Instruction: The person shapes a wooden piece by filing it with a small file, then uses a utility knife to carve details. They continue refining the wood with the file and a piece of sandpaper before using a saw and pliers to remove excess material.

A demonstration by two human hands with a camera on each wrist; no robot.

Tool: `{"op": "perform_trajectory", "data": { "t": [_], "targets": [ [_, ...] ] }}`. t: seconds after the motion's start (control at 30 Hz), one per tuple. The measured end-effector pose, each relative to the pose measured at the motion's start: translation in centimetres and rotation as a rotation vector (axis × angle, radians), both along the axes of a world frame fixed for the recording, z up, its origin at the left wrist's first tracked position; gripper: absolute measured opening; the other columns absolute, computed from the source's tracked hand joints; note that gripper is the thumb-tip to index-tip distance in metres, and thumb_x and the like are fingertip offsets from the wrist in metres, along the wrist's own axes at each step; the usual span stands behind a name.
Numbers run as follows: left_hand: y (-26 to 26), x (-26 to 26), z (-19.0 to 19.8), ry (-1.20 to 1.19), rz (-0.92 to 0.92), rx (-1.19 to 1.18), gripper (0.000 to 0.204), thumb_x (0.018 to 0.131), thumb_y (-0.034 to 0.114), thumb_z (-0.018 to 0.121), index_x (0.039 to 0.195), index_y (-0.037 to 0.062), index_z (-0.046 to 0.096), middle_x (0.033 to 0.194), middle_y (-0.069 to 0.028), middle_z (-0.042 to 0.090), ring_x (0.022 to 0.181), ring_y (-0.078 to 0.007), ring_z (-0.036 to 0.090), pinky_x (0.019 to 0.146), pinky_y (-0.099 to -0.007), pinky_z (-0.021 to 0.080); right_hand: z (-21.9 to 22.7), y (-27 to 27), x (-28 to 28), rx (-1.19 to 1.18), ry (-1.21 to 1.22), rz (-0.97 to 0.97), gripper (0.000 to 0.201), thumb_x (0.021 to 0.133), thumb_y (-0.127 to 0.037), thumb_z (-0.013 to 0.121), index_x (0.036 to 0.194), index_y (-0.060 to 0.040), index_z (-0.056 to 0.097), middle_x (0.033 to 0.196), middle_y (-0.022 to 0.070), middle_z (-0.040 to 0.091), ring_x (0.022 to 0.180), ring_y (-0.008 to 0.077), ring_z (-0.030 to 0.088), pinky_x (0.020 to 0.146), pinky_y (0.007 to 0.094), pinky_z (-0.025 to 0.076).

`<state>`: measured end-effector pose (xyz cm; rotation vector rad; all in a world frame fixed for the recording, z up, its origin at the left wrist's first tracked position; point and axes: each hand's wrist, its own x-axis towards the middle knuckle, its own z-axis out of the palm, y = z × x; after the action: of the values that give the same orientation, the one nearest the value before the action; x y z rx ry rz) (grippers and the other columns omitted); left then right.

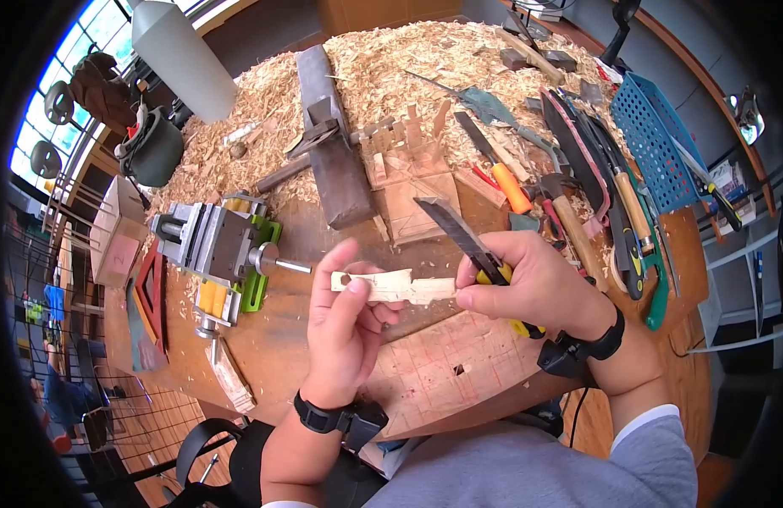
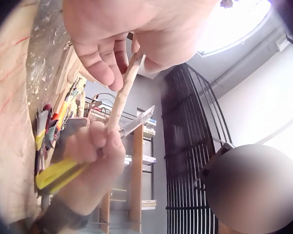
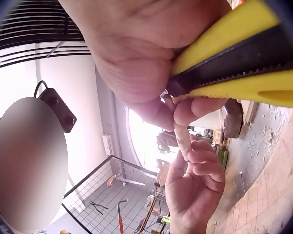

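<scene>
Left hand [image 1: 340, 328], fingers part-curled, pinches wood strip [image 1: 391, 286] above tabletop [image 1: 277, 332] near edge; right hand [image 1: 531, 284] pinches other end, curled round knife [image 1: 486, 261].

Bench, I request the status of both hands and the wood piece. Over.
Left hand holds one end of wood piece. Right hand pinches other end, grips utility knife. Blade exposed; nothing seen blocking.

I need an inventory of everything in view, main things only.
Wood piece: 1, pale, centre
Utility knife: 1, yellow and black, centre
Marked board: 1, light brown, bottom centre
Vise: 1, grey, left
Long block: 1, dark, upper centre
Wood shavings: many, pale, far side
Basket: 1, blue, upper right
Hand tools: many, mixed colours, right
Table: 1, brown, underneath
Wrist straps: 2, black, wrists
Left hand: 1, bare, pinching wood piece
Right hand: 1, bare, gripping utility knife
</scene>
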<state>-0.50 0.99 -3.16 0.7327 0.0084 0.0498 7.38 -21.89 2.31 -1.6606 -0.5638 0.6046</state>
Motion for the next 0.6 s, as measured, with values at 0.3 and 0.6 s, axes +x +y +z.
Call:
{"op": "perform_trajectory", "data": {
  "t": [0.3,0.6],
  "targets": [
    [-0.5,-0.4,-0.7,0.142,-0.073,-0.087,0.018,0.091,-0.003,0.064,0.102,0.0085,0.055,0.11,-0.0138,0.067,0.105,-0.0274,0.069,0.091,-0.0368,0.06,0.4,1.2,-0.9,0.249,0.257,-0.251,0.024,0.092,-0.021,0.074,0.105,-0.0049,0.062,0.082,-0.002,0.061,0.063,0.0046,0.058,0.054,0.0201,0.048],
    [-1.4,-0.8,-0.2,0.03,-0.274,0.141,0.033,0.094,-0.002,0.063,0.125,0.0029,0.054,0.11,-0.0094,0.068,0.101,-0.0178,0.068,0.082,-0.0281,0.055,-1.4,1.9,-1.4,0.196,0.242,0.02,0.027,0.099,-0.03,0.065,0.1,-0.0037,0.063,0.078,-0.0025,0.06,0.065,0.0032,0.056,0.055,0.021,0.046]
  ]
}}
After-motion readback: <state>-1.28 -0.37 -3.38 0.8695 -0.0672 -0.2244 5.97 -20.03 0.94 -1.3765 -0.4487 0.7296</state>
